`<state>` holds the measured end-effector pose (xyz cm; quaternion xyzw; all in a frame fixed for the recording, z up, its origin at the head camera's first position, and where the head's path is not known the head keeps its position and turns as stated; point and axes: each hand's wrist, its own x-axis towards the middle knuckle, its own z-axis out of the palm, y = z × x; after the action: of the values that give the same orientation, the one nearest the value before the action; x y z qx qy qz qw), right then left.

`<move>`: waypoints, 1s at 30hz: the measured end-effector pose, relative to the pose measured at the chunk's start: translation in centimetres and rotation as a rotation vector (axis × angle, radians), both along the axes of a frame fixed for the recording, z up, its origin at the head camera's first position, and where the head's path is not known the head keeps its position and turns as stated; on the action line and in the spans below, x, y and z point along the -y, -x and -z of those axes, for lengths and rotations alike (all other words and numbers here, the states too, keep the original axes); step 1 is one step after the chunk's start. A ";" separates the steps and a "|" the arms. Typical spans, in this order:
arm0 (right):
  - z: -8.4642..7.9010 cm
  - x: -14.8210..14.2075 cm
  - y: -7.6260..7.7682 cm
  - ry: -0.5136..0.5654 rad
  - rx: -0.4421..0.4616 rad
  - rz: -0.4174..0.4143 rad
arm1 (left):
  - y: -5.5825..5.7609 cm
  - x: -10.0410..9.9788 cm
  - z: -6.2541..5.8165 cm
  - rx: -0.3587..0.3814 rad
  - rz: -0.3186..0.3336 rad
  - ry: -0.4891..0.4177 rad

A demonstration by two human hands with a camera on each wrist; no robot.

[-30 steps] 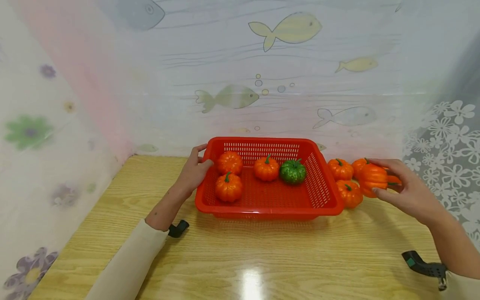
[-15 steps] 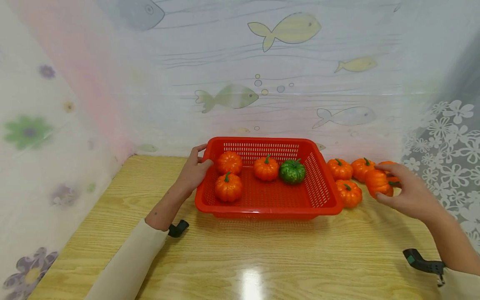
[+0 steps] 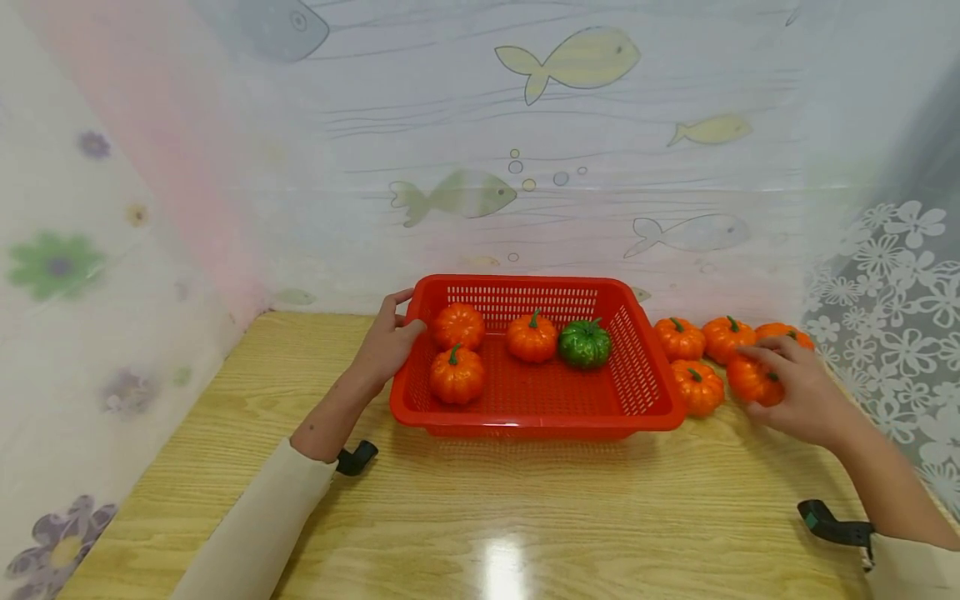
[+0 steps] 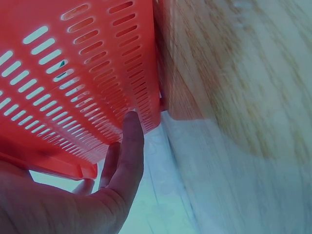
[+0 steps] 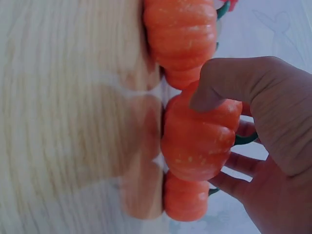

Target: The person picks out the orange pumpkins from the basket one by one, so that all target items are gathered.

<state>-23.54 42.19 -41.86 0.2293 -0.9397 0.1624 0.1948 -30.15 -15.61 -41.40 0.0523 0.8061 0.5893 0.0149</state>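
Note:
A red plastic basket stands on the table, and my left hand holds its left rim. In the left wrist view the fingers lie along its slotted outer wall. Inside are 3 orange pumpkins and a green pumpkin. To the right of the basket, my right hand grips a small orange pumpkin, thumb on the near side and fingers behind. It sits at the table surface, its green stem toward the palm. Several other orange pumpkins stand around it in two rows.
A wood-grain table spreads in front of the basket. Behind it rises a pale wall covering with printed fish. A flower-patterned sheer curtain hangs at the right, close to the right hand.
My right hand has moved the orange pumpkin right and lowered it to the table, turning its stem more upward. A pumpkin at the back right has come into view. The left hand stays put.

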 end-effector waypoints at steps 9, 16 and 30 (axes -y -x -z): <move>0.6 0.3 0.3 -0.043 0.023 -0.006 | 0.0 0.0 0.1 0.011 -0.006 0.001; 0.8 0.3 0.4 -0.057 0.009 -0.022 | -0.1 0.0 0.2 0.005 0.000 0.003; -0.6 1.5 -0.1 -0.028 0.003 -0.029 | 0.0 0.1 0.2 0.003 0.008 -0.008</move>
<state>-23.43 40.72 -41.31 0.2453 -0.9388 0.1525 0.1877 -30.16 -15.69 -41.59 0.0549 0.8035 0.5924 0.0182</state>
